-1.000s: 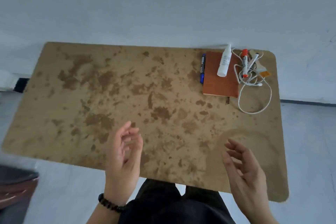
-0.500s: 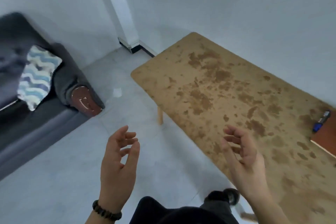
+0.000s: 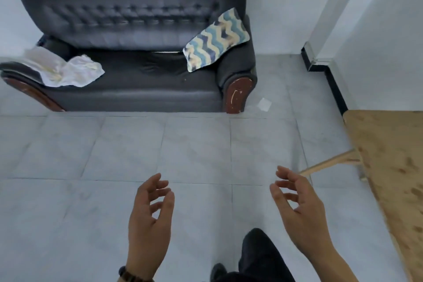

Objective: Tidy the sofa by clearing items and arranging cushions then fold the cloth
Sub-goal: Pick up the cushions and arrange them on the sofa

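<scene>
Sofa (image 3: 137,84), dark grey with a buttoned back and wood-fronted arms, stands against the white wall across the tiled floor (image 3: 91,155) from you, well apart from both your hands. A cushion (image 3: 216,39) with blue, cream and navy wavy stripes leans tilted against the armrest on your right, one corner up against the backrest. At the opposite end a crumpled white cloth (image 3: 68,71) lies over the other armrest and spills onto the seat. The middle of the seat between them is bare dark upholstery.

Your left hand (image 3: 148,217) and right hand (image 3: 299,213) hang in the air low in the view, over the floor, palms turned toward each other. The fingers of both are loosely curled and hold nothing. A dark beaded bracelet (image 3: 128,276) sits on your left wrist.

On the floor just beside the sofa's right arm lies a small white scrap of paper (image 3: 264,104). A mottled wooden table (image 3: 393,155) runs along the right edge, one pale leg (image 3: 329,163) showing beneath it. A dark trouser leg and shoe show between your hands.
</scene>
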Demonstrator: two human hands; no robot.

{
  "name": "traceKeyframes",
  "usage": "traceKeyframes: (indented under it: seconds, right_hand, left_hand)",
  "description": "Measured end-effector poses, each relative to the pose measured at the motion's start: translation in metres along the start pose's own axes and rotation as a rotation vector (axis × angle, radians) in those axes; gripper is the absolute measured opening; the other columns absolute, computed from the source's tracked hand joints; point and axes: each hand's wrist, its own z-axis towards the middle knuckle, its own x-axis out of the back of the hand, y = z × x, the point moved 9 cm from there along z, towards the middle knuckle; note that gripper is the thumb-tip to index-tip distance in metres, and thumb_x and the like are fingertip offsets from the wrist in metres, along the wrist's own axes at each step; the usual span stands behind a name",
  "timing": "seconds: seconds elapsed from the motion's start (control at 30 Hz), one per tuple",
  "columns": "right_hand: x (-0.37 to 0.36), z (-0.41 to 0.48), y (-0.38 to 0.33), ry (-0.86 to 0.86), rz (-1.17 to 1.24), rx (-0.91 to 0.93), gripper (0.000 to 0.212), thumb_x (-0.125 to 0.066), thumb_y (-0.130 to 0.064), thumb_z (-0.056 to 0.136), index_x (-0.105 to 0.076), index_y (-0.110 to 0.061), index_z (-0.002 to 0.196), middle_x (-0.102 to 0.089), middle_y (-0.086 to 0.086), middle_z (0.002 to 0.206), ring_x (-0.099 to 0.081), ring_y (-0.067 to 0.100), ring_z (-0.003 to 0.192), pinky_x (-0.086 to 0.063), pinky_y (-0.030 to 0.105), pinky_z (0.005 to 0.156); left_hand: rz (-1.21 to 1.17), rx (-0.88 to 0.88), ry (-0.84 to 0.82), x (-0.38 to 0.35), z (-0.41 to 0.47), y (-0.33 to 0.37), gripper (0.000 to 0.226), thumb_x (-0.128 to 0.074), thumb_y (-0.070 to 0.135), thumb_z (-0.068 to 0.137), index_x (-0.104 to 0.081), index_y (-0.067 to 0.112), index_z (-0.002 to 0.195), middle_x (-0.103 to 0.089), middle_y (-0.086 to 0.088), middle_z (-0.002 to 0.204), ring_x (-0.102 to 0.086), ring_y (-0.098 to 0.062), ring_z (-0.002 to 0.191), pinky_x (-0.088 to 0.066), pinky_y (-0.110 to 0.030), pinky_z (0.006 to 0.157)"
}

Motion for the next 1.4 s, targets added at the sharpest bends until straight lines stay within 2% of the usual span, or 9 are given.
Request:
traceKeyframes:
  seconds: [0.07,0.27,0.5,0.77,0.87,1.03,1.13,1.27,1.4]
  right_hand:
    - [-0.028,0.035,-0.013,-0.021,-0.029,0.037,0.042,-0.058,-0.041,0.085,-0.056,-0.029,0.125,-0.061,-0.013,0.119,-0.061,0.002,0.103,-0.053,0.016,0.078]
    - [-0.108,0.153,-0.018,-0.044,-0.028,0.049,0.038,-0.059,-0.04,0.087,-0.052,-0.037,0.124,-0.056,-0.026,0.117,-0.057,-0.006,0.105,-0.05,0.014,0.078]
    - [-0.173,0.314,-0.077,-0.083,-0.033,0.041,0.04,-0.064,-0.033,0.089,-0.047,-0.04,0.124,-0.053,-0.029,0.117,-0.058,-0.006,0.102,-0.045,0.001,0.072]
    - [-0.227,0.474,-0.123,-0.082,-0.037,0.027,0.038,-0.066,-0.025,0.089,-0.051,-0.034,0.123,-0.056,-0.026,0.115,-0.058,-0.007,0.102,-0.046,0.001,0.073]
    - [-0.256,0.534,-0.104,-0.062,-0.083,-0.065,0.04,-0.065,-0.029,0.088,-0.048,-0.038,0.123,-0.057,-0.023,0.116,-0.06,0.001,0.101,-0.048,0.006,0.07]
    - [-0.3,0.651,-0.113,-0.012,-0.14,-0.183,0.044,-0.068,-0.028,0.086,-0.047,-0.038,0.122,-0.057,-0.015,0.117,-0.059,0.005,0.097,-0.055,0.027,0.084]
    - [-0.31,0.724,-0.151,0.019,-0.161,-0.16,0.048,-0.068,-0.027,0.085,-0.047,-0.036,0.127,-0.055,-0.026,0.112,-0.06,0.001,0.096,-0.051,0.017,0.079]
    - [-0.316,0.803,-0.176,0.071,-0.149,-0.172,0.047,-0.069,-0.02,0.086,-0.049,-0.035,0.127,-0.058,-0.023,0.115,-0.06,0.0,0.1,-0.05,0.011,0.074]
    - [-0.332,0.867,-0.148,0.092,-0.145,-0.238,0.046,-0.068,-0.027,0.084,-0.051,-0.034,0.126,-0.06,-0.018,0.116,-0.061,0.002,0.102,-0.052,0.01,0.075]
  left_hand:
    - [0.019,-0.001,0.028,0.008,0.036,-0.004,0.038,-0.061,0.011,0.091,-0.052,0.036,0.117,-0.064,0.015,0.109,-0.06,0.002,0.099,-0.047,-0.006,0.075]
    - [0.066,0.0,0.048,-0.005,0.167,-0.008,0.036,-0.061,0.012,0.091,-0.052,0.028,0.122,-0.064,0.01,0.113,-0.06,0.0,0.1,-0.046,-0.019,0.076]
    - [0.103,-0.024,0.023,-0.025,0.335,0.048,0.036,-0.059,0.017,0.091,-0.049,0.031,0.123,-0.061,0.015,0.114,-0.06,-0.002,0.103,-0.047,-0.013,0.074]
    - [0.015,0.035,0.082,-0.039,0.497,0.048,0.037,-0.059,0.013,0.091,-0.051,0.039,0.117,-0.061,0.022,0.109,-0.06,0.002,0.1,-0.05,-0.013,0.078]
    - [0.011,0.087,0.068,-0.059,0.574,0.02,0.041,-0.061,0.008,0.09,-0.052,0.04,0.113,-0.062,0.022,0.106,-0.061,0.001,0.097,-0.05,-0.017,0.076]
    - [-0.028,0.122,0.024,-0.095,0.728,0.008,0.042,-0.061,0.004,0.09,-0.054,0.041,0.11,-0.063,0.02,0.104,-0.062,0.002,0.093,-0.05,-0.009,0.075]
    - [-0.046,0.096,-0.011,-0.112,0.818,0.038,0.04,-0.06,0.004,0.09,-0.055,0.035,0.114,-0.064,0.016,0.104,-0.062,0.001,0.093,-0.052,-0.013,0.077]
    - [-0.027,0.07,-0.107,-0.144,0.914,0.061,0.038,-0.06,0.005,0.091,-0.055,0.029,0.12,-0.065,0.006,0.107,-0.063,-0.005,0.096,-0.051,-0.015,0.08]
    - [0.0,0.12,-0.172,-0.193,0.977,0.037,0.041,-0.059,0.004,0.09,-0.054,0.036,0.116,-0.065,0.009,0.106,-0.063,-0.006,0.097,-0.051,-0.014,0.083]
